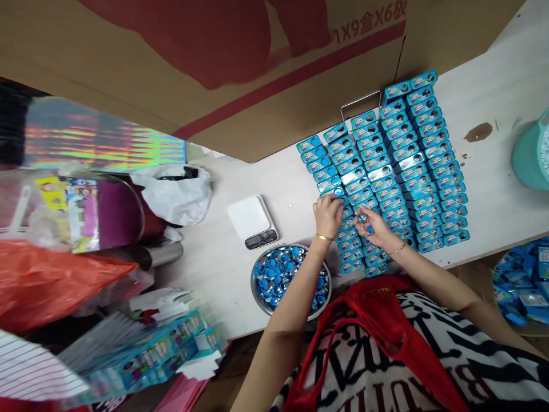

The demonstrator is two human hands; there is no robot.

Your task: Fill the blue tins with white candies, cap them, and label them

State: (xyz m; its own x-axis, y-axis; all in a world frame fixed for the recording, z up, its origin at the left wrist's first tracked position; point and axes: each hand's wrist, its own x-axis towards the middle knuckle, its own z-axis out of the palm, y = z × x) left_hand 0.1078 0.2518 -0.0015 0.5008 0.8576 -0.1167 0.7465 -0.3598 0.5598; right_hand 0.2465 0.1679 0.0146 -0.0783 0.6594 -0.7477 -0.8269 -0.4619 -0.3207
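Observation:
Several rows of small blue printed boxes (388,197) lie side by side on the white table. On the leftmost row, the far boxes each carry a small round blue piece (323,153) at one end. My left hand (329,216) reaches down onto this row with its fingertips pinched together; whatever they grip is hidden. Just to its right, my right hand (374,229) is held over the boxes with curled fingers, holding small round blue-and-silver pieces. A metal bowl (254,294) full of the same pieces stands beneath my left forearm.
A large cardboard carton (240,131) stands along the far side. White digital scales (251,220) sit left of the boxes. Bags and a pot (120,212) crowd the left. A green bucket (529,157) is at right, above a carton of blue boxes (523,280).

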